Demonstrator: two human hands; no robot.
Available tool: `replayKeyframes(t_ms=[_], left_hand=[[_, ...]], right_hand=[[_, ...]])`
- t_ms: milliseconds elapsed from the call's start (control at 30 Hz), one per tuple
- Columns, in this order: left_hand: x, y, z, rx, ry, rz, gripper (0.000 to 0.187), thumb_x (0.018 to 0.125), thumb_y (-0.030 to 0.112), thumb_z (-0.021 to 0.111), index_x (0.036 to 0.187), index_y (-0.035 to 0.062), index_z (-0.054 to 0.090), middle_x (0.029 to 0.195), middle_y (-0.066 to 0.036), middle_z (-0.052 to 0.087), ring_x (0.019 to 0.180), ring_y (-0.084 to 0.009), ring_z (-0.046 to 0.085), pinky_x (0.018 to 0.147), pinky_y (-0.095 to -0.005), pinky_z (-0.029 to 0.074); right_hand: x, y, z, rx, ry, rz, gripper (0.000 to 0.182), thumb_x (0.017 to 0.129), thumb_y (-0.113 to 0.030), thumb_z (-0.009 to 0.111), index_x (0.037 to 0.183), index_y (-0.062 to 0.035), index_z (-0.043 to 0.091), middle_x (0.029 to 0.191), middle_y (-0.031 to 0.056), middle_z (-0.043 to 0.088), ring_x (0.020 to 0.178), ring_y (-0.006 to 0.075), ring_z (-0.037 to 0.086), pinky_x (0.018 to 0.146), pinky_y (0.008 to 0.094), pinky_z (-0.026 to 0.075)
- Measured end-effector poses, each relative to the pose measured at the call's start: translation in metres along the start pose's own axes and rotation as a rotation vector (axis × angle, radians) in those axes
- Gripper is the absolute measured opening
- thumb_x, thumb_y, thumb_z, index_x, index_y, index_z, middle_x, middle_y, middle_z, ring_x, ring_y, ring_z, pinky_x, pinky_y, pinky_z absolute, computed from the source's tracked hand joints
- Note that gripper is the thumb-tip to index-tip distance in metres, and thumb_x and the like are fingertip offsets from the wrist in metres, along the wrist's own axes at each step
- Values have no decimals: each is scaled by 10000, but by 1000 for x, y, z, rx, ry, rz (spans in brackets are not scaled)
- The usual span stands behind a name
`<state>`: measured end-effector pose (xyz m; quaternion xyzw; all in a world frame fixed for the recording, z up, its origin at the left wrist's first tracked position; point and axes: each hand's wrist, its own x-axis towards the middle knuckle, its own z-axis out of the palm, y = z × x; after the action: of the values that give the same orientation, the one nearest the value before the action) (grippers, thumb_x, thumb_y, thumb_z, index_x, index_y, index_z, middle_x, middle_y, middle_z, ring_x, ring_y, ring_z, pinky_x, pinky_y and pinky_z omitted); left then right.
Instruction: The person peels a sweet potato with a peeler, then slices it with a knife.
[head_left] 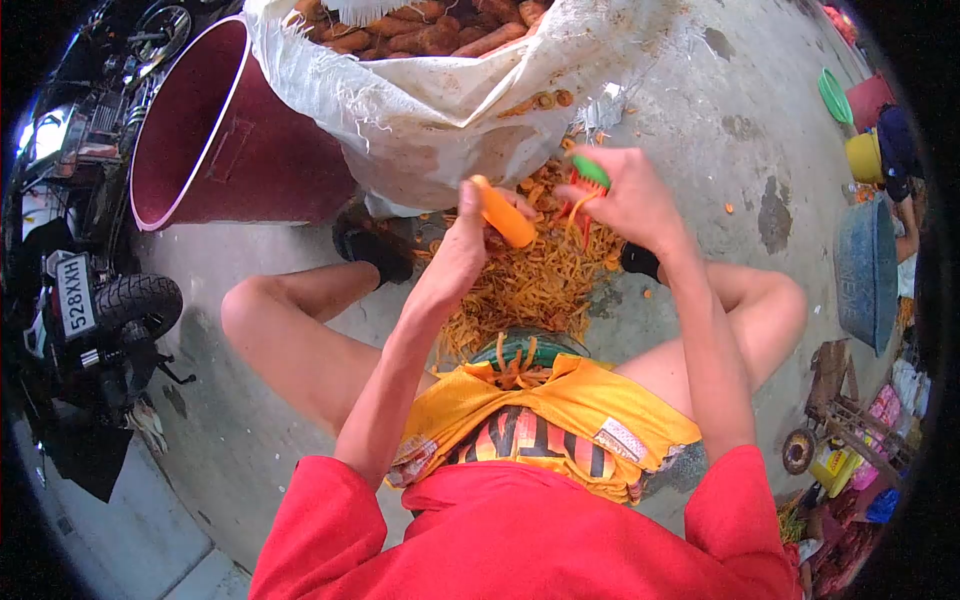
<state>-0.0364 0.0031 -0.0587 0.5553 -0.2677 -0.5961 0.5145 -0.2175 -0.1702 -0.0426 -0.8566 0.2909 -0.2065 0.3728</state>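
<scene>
My left hand is wrapped around a smooth, bright orange carrot, which points up and to the left. To its right, my right hand grips a peeler with a green and red body; an orange strip hangs by its red part. The peeler is apart from the carrot. Beneath both hands, a heap of carrot peelings covers the floor between my feet. An open white woven sack stands just ahead, with many unpeeled carrots inside.
A large maroon bin leans beside the sack. Motorcycles stand at the left. On the right are a blue tub, a green basin, a small wheeled frame and another person's arm. Something green with peelings sits between my thighs.
</scene>
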Motion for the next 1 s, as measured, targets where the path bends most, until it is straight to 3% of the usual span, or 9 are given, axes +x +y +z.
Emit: replayKeyframes(t_ms=[67, 233, 333, 433, 633, 833, 933, 967, 1000], left_hand=[[0, -11, 0, 246, 56, 2, 639, 1062, 609, 444, 1227, 22, 636, 1040, -77, 664, 947, -179, 603, 871, -372, 482], [0, -10, 7, 724, 216, 223, 515, 1020, 508, 585, 1147, 22, 697, 942, -172, 641, 831, -344, 624, 762, -419, 494], [-2, -5, 8, 730, 261, 297, 402, 1016, 416, 622, 1114, 35, 705, 874, -107, 577, 793, -231, 571, 744, -349, 471], [-3, -2, 4, 794, 272, 362, 403, 993, 410, 647, 1072, 17, 687, 854, -100, 521, 779, -250, 546, 720, -359, 455], [-11, 19, -7, 799, 145, 488, 393, 944, 376, 690, 947, -9, 612, 825, -100, 423, 727, -261, 475, 672, -363, 414], [-20, 43, -49, 792, -48, 413, 421, 982, 412, 676, 1032, -6, 664, 827, -109, 550, 742, -274, 567, 680, -371, 460], [-27, 69, -99, 2, 46, 586, 537, 1022, 557, 583, 1191, 49, 625, 900, -12, 604, 803, -155, 595, 718, -294, 495], [-14, 91, -142, -305, -155, 697, 579, 1037, 598, 513, 1232, 62, 607, 972, -56, 639, 834, -159, 610, 736, -296, 511], [-31, 129, -134, -769, -27, 633, 568, 1071, 569, 437, 1233, 52, 606, 1000, -91, 652, 863, -182, 634, 780, -328, 550]], right_hand=[[-7, -13, 1, -134, -195, -10, 268, 840, -260, 800, 941, -49, 669, 805, 209, 689, 810, 439, 680, 699, 481, 548], [-11, -11, 14, -87, -272, -103, 260, 858, -267, 791, 952, -59, 666, 814, 212, 685, 821, 441, 676, 691, 486, 533], [-12, -11, 17, -58, -245, -77, 255, 868, -260, 786, 948, -54, 659, 811, 209, 684, 821, 439, 677, 693, 488, 532], [-9, -11, 20, -62, -214, -143, 259, 873, -264, 783, 952, -50, 662, 828, 211, 691, 833, 436, 679, 699, 481, 538], [-7, 74, 16, -411, -441, 194, 415, 783, -351, 843, 913, -4, 656, 862, 228, 697, 829, 419, 684, 726, 489, 540], [-18, 62, 5, -378, -402, 187, 445, 772, -342, 836, 988, 13, 679, 894, 251, 695, 862, 447, 674, 768, 498, 537], [-21, 60, 5, -449, -490, 236, 423, 778, -310, 820, 1016, 13, 689, 909, 261, 693, 874, 450, 670, 780, 501, 535], [-20, 59, 5, -448, -492, 235, 423, 778, -310, 820, 1016, 13, 689, 909, 261, 693, 874, 450, 670, 780, 501, 535], [-19, 54, 5, -437, -466, 218, 422, 780, -308, 820, 1016, 16, 688, 910, 265, 691, 876, 452, 668, 777, 502, 536]])
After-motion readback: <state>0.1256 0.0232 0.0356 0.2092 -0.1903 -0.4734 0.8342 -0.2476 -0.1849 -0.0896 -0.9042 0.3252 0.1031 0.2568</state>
